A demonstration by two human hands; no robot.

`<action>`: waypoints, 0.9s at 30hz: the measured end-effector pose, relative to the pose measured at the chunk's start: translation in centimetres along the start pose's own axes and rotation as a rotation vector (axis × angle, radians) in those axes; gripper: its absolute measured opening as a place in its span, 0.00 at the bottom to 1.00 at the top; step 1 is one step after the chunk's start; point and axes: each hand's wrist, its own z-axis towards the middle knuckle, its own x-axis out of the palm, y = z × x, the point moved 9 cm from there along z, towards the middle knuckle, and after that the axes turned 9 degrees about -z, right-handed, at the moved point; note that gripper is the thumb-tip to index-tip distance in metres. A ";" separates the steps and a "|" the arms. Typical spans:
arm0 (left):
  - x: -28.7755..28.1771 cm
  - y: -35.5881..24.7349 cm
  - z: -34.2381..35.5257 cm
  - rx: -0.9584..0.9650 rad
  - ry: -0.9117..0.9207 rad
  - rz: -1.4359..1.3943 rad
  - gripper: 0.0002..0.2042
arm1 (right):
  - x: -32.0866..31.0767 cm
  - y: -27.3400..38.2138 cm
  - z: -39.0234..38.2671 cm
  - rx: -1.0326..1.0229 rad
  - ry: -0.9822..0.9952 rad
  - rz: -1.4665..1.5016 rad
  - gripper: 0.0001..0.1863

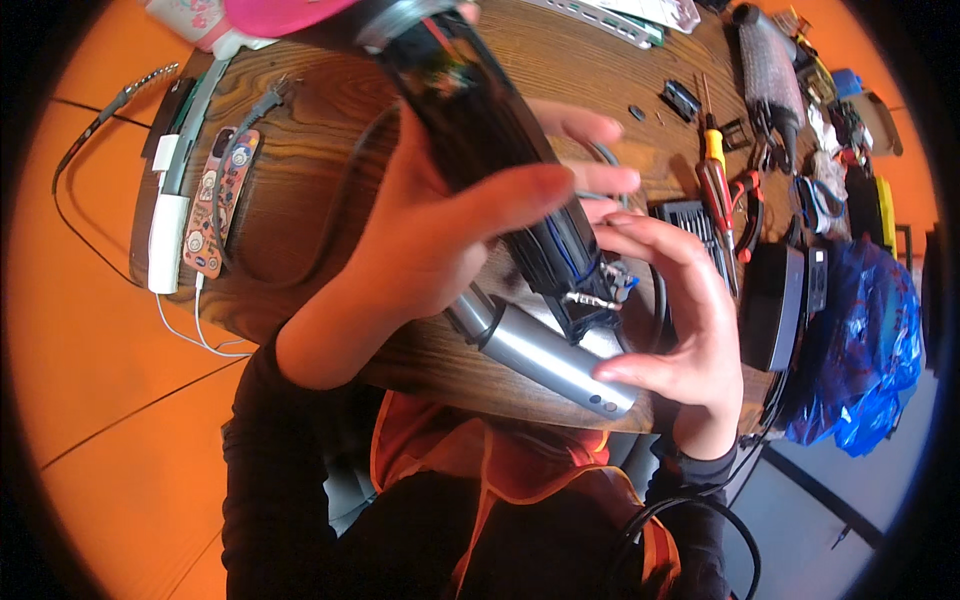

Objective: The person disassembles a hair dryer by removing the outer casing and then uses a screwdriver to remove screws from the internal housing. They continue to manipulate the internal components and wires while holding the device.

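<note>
A hair dryer with a pink head (285, 12) slants across the view, its black inner handle (480, 130) bare. Around that handle my left hand (430, 230) is closed, thumb in front and fingers behind. At the lower end of the handle, wires and small metal parts (595, 298) stick out. My right hand (690, 310) curves around this end with thumb and fingers spread apart; whether a fingertip touches the wires, I cannot tell. Beneath lies a silver tube-shaped sleeve (550, 365) on the wooden table, the right thumb over it.
On the left lie a phone in a patterned case (225, 200), a white power bank (168, 245) and a plug (268, 100). To the right are screwdrivers (715, 180), red-handled pliers (745, 215), a bit set (685, 220), a black box (772, 305) and a blue plastic bag (865, 340).
</note>
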 end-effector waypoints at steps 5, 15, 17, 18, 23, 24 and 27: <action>-0.3 -0.2 -0.2 -0.033 -0.027 0.003 0.38 | 0.9 0.2 0.1 -0.071 -0.008 -0.119 0.34; -1.7 -0.6 0.0 0.041 -0.055 -0.022 0.32 | 0.4 -1.5 -0.5 0.135 -0.178 0.005 0.25; -1.8 -0.7 0.0 0.049 -0.065 -0.024 0.30 | -0.1 -1.0 -0.4 0.114 -0.221 -0.041 0.23; -1.9 -0.7 0.0 0.053 -0.067 -0.023 0.30 | -0.4 -0.6 -0.2 0.090 -0.238 -0.069 0.23; -2.0 -1.2 0.0 0.138 -0.064 0.079 0.28 | -0.7 1.6 0.3 -0.014 -0.091 -0.361 0.24; -2.1 -1.3 0.0 0.161 -0.070 0.094 0.28 | -0.8 1.7 0.3 -0.006 -0.108 -0.406 0.24; -2.3 -1.6 -0.1 0.201 -0.102 0.073 0.27 | -1.2 0.3 -0.2 0.126 -0.280 -0.250 0.20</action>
